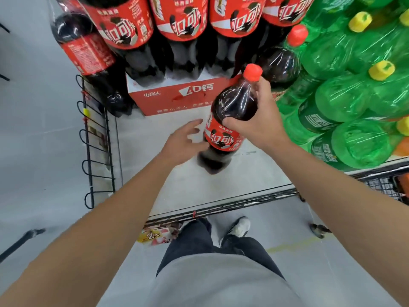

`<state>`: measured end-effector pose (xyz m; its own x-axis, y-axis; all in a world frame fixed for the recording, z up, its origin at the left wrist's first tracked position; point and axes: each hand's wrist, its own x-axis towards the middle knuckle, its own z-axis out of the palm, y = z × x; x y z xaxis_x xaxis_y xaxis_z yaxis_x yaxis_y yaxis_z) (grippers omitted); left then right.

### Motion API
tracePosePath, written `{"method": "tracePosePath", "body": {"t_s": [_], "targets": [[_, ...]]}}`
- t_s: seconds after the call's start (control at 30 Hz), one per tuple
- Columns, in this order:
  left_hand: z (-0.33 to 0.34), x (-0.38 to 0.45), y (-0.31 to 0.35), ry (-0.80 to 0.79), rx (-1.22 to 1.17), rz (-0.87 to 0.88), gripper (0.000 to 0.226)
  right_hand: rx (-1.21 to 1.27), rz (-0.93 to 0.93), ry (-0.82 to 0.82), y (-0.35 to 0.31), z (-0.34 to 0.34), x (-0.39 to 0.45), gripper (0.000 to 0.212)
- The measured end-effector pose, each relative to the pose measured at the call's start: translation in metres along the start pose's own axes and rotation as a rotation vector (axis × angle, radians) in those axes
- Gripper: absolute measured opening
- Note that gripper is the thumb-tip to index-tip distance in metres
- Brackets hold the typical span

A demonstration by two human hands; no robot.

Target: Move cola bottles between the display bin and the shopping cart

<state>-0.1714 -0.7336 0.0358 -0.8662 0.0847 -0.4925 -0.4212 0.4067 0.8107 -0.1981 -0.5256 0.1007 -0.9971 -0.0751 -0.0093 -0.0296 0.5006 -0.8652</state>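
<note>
holding a cola bottle (230,120) by its upper shoulder, the right hand (259,120) has thumb and fingers curled round the dark body just below the red cap (252,72). the bottle is off any surface, above the pale floor of the display bin (221,218); whether its base touches that floor cannot be told, the base being blurred. long axis: cap up and away from the person, base down and toward them, tilted with the cap leaning to the right. left hand (183,145) is spread, fingers relaxed and apart, palm toward the bottle's lower half, fingertips just beside the red label and possibly touching it; it grips nothing. so the bottle lies straight ahead of both hands, right hand on the top end, left hand nearer the bottom end. judgement: the left hand is placed to take the weight low on the body, giving a two-handed carry along the axis. stacked cola bottles (181,23) stand behind on a red carton (174,96), green bottles (354,96) to the right. a wire frame at the right edge (376,185) is probably the shopping cart; cannot be sure. direction of transfer cannot be read from this moment.
</note>
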Motion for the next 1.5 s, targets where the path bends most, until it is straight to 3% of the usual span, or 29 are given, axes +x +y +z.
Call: {"method": "tracePosePath", "body": {"t_s": [0.1, 0.2, 0.43, 0.57, 0.63, 0.9, 1.03, 1.3, 1.5], "targets": [[-0.011, -0.007, 0.034, 0.033, -0.145, 0.136, 0.06, 0.003, -0.063, -0.107, -0.002, 0.0, 0.001, 0.097], [-0.009, -0.017, 0.051, -0.033, -0.13, 0.271, 0.061, -0.017, -0.126, -0.204, 0.001, -0.002, -0.002, 0.103], [0.002, -0.019, 0.052, 0.015, -0.167, 0.336, 0.063, 0.005, 0.092, -0.234, 0.007, -0.007, -0.005, 0.127], [0.006, -0.02, 0.051, 0.083, -0.223, 0.376, 0.06, -0.074, 0.015, -0.251, 0.002, -0.013, 0.004, 0.105], [0.006, -0.018, 0.049, 0.117, -0.247, 0.401, 0.066, -0.134, -0.041, -0.239, 0.001, -0.013, 0.008, 0.104], [0.003, 0.002, 0.058, 0.167, -0.141, 0.396, 0.076, -0.239, -0.113, -0.251, 0.002, -0.013, 0.031, 0.109], [-0.003, 0.016, 0.063, 0.13, -0.07, 0.386, 0.081, -0.219, 0.026, -0.188, 0.005, -0.01, 0.035, 0.113], [0.001, 0.034, 0.062, 0.157, -0.239, 0.372, 0.093, -0.169, 0.076, -0.108, 0.004, -0.006, 0.055, 0.102], [0.003, 0.044, 0.077, 0.184, -0.182, 0.355, 0.096, -0.315, 0.027, -0.06, 0.004, -0.009, 0.061, 0.102]]}}
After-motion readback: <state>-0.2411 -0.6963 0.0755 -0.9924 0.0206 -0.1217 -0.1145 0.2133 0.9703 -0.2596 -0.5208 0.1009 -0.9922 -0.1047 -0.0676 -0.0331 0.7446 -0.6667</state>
